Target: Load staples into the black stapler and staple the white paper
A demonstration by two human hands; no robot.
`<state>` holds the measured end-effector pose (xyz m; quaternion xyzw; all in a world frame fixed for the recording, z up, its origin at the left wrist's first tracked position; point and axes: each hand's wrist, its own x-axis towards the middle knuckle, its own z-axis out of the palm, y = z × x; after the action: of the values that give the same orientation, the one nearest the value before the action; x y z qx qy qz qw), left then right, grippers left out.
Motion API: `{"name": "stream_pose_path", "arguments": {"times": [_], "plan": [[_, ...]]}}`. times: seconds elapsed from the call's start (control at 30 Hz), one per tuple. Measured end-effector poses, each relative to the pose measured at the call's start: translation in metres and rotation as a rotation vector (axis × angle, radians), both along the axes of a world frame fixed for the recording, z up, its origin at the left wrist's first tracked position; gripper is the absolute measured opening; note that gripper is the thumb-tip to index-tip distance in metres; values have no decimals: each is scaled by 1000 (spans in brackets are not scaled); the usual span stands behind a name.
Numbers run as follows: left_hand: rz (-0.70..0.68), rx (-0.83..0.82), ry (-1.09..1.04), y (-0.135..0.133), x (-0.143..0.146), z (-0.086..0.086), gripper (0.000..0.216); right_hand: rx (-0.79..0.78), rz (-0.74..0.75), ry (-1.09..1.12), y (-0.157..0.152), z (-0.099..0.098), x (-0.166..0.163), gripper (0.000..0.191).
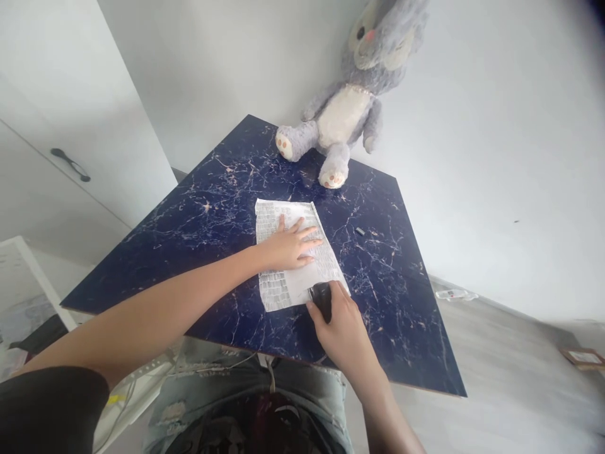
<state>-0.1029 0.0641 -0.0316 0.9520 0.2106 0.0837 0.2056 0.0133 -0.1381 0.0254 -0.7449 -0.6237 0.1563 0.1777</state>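
Observation:
A sheet of paper, covered with rows of small grey printed blocks around a plain white middle, lies on the dark blue marbled table. My left hand is spread flat on it, palm down and fingers apart. Close to my body, my right hand is wrapped around a black stapler. Its metal-looking tip is over the paper's near edge, and my fingers hide much of its body. A small dark strip lies on the table to the right of the paper.
A grey plush toy sits at the table's far corner against the wall. White cabinet doors with a dark handle stand at the left. A clear plastic package lies on the floor to the right.

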Motion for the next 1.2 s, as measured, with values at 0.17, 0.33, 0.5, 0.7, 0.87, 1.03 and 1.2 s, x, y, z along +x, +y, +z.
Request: {"name": "stream_pose_path", "arguments": {"times": [0.17, 0.33, 0.5, 0.7, 0.87, 1.03, 1.2], "plan": [[3, -5, -25, -8, 4, -1, 58, 19, -34, -86, 5, -9, -8, 8], [-3, 2, -27, -8, 5, -2, 55, 54, -37, -316, 12, -13, -16, 16], [23, 35, 3, -5, 6, -3, 56, -120, 12, -454, 32, -10, -23, 21], [90, 71, -16, 0, 3, -6, 56, -186, 37, -309, 2, 5, -8, 13], [69, 108, -18, -1, 5, -6, 52, -156, -100, -159, -35, 37, 17, 14], [145, 21, -270, 12, 7, -2, 46, 6, -257, -156, 31, 35, 8, 21], [472, 60, -588, 45, -9, 2, 29, -49, -221, -145, 117, 8, -8, 22]]}}
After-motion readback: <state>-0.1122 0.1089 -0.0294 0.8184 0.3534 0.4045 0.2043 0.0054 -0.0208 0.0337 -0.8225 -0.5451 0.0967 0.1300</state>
